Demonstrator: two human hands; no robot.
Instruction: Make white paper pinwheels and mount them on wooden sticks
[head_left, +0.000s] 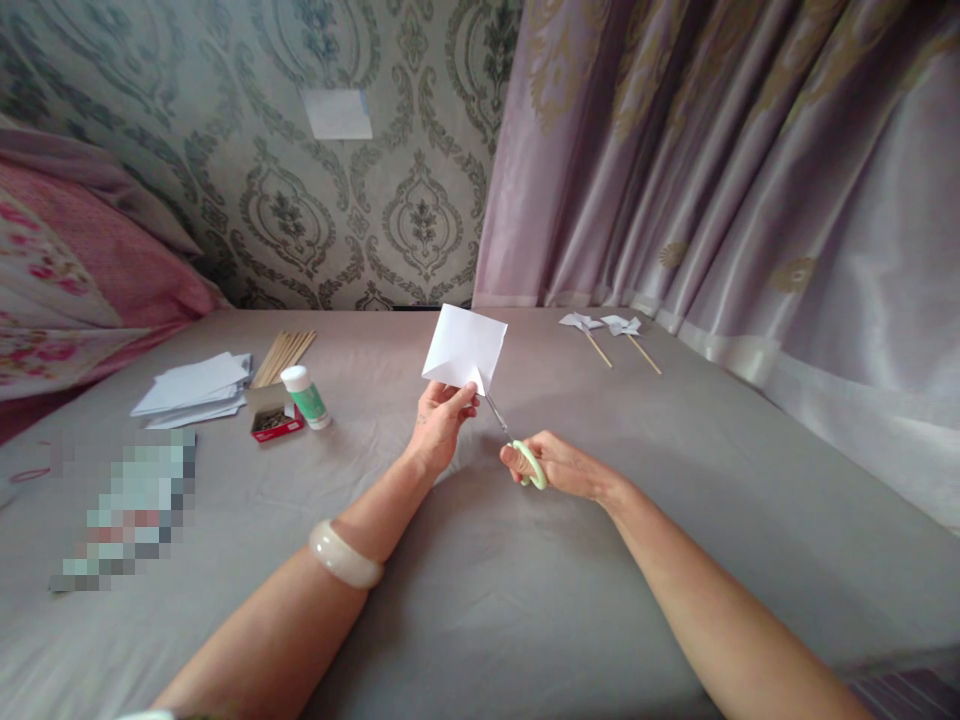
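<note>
A square of white paper (463,342) is pinched at its lower edge by my left hand (442,420), thumb in front. My right hand (551,465) is closed around the pale green handles of a pair of scissors (529,466). The scissor blades point up and left, and their tips are at the paper's lower corner, beside my left thumb. Whether the blades are apart there is hard to make out. Both hands are above the grey sheet (480,600).
Left stand a stack of white paper (191,388), wooden sticks (285,357), a red box of small pieces (276,422) and a white-and-green bottle (307,398). Paper pinwheels on sticks (622,326) lie at the back right by the curtain (675,150). A blurred patch (139,510) lies front left.
</note>
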